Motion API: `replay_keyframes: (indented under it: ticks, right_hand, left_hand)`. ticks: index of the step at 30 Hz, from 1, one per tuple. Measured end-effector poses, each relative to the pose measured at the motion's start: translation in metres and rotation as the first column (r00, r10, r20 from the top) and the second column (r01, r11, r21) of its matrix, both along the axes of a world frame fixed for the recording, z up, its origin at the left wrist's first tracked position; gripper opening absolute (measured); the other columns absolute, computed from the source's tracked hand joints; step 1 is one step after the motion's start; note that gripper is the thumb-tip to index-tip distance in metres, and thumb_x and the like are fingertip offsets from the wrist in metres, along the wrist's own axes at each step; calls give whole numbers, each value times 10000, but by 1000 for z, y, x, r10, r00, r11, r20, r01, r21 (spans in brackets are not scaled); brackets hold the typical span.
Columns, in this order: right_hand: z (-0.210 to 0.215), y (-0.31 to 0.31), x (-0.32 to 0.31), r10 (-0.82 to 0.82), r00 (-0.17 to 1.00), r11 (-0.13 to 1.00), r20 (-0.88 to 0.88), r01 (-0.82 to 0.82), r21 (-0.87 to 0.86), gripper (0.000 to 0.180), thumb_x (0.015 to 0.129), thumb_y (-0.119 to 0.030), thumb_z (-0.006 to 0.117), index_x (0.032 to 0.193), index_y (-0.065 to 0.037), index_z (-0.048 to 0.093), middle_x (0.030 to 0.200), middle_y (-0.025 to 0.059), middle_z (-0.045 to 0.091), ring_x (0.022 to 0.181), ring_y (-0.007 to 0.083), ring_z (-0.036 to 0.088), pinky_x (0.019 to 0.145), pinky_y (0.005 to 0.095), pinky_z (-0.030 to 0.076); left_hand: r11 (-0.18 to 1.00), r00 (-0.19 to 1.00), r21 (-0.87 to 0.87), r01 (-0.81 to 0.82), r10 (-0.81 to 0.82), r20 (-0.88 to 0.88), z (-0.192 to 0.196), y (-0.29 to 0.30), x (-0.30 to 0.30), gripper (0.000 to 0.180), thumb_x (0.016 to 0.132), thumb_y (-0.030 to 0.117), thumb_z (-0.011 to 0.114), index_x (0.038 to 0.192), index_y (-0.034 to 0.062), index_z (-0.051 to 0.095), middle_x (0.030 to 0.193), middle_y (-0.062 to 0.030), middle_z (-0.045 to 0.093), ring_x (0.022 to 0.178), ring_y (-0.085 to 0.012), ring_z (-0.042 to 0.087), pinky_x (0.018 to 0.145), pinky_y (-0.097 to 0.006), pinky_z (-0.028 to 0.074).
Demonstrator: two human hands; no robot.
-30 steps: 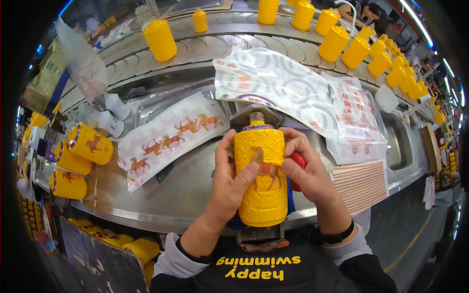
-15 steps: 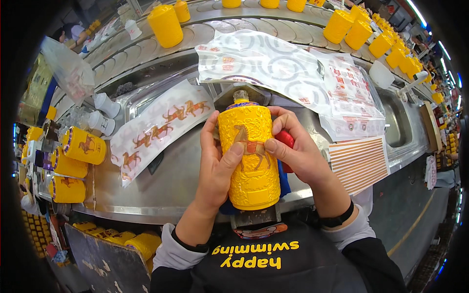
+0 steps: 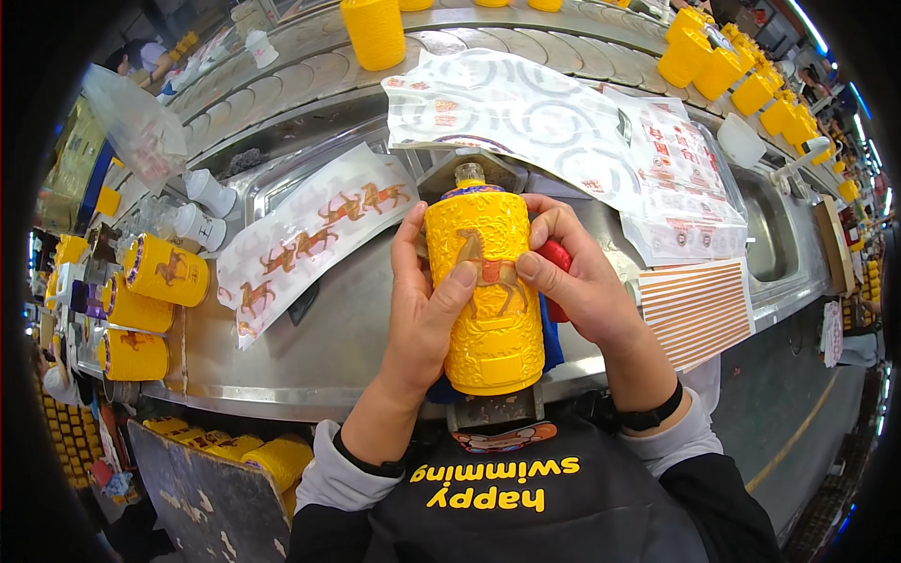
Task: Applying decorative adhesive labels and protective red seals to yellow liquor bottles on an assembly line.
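Observation:
Between both hands I hold a yellow embossed bottle (image 3: 495, 352) with a clear glass neck (image 3: 469, 173) pointing away from me. On its front lies a brown horse decal (image 3: 467, 251) with a red saddle patch. My left hand (image 3: 424, 324) wraps the bottle's left side, its thumb pressed on the decal's left edge. From the right, my right hand (image 3: 584, 277) grips the bottle, thumb at the horse's rear. A red object (image 3: 557, 253) is tucked in the right fingers; its kind is mostly hidden. Blue cloth (image 3: 551, 347) shows beneath the bottle.
A sheet of horse decals (image 3: 310, 239) lies left on the steel worktop (image 3: 282, 371). Ahead are large printed sheets (image 3: 507, 113); a striped sheet (image 3: 694, 314) lies right. Decorated yellow bottles (image 3: 167, 270) stand left. A conveyor (image 3: 450, 42) carries more bottles; a sink (image 3: 774, 235) is right.
Yellow bottles on the conveyor have shifted to the right. Both hands keep their hold on the bottle, with the thumbs almost in the same spots on the decal.

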State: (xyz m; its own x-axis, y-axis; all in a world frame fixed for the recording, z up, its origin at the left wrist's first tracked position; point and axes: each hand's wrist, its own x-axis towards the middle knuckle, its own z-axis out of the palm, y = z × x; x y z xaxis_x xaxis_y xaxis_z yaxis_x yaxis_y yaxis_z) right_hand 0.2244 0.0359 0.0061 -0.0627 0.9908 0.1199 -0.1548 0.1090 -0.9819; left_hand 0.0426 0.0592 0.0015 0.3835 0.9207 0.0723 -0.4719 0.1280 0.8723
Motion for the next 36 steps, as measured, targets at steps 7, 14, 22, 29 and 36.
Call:
replay_keyframes:
  ticks: [7, 14, 22, 29, 36]
  right_hand:
    - [3, 0, 0, -7, 997, 1000, 72, 7, -1, 287, 876, -156, 694, 974, -71, 439, 1306, 129, 339, 1178, 170, 385, 1009, 291, 371]
    - [7, 1, -5, -23, 999, 1000, 41, 23, 4, 315, 865, -150, 706, 964, -67, 419, 1285, 126, 341, 1173, 166, 388, 1012, 294, 373]
    - [0, 1, -2, -14, 1000, 1000, 15, 14, 10, 308, 877, -179, 702, 985, -64, 438, 1286, 131, 340, 1152, 161, 393, 1003, 287, 374]
    - [0, 2, -1, 9, 1000, 1000, 22, -10, 25, 301, 888, -179, 692, 995, -70, 432, 1286, 139, 332, 1181, 170, 381, 1006, 288, 381]
    - [1, 2, 1, 15, 999, 1000, 51, -16, 25, 292, 898, -181, 680, 1006, -76, 430, 1291, 134, 333, 1200, 171, 377, 1026, 295, 371]
  left_hand:
    - [999, 994, -17, 43, -41, 98, -3, 2, -3, 726, 945, 199, 565, 1481, 20, 110, 1390, -169, 359, 1286, -236, 399, 1080, -365, 331]
    - [1000, 999, 24, 11, -12, 29, -3, 1, -2, 706, 946, 179, 556, 1480, 16, 125, 1396, -169, 352, 1285, -235, 394, 1085, -359, 317]
    - [1000, 999, 20, 15, -16, 38, -3, 0, 0, 709, 950, 211, 568, 1467, 8, 128, 1360, -165, 396, 1237, -217, 448, 1040, -348, 380]
    - [1000, 1000, 11, 20, -20, 24, 2, 0, 1, 728, 947, 223, 580, 1470, 18, 116, 1364, -164, 389, 1239, -218, 452, 1033, -345, 393]
    - [1000, 1000, -5, 17, -17, 24, 1, -1, 0, 739, 938, 226, 593, 1471, 27, 122, 1366, -162, 387, 1235, -216, 453, 1032, -345, 397]
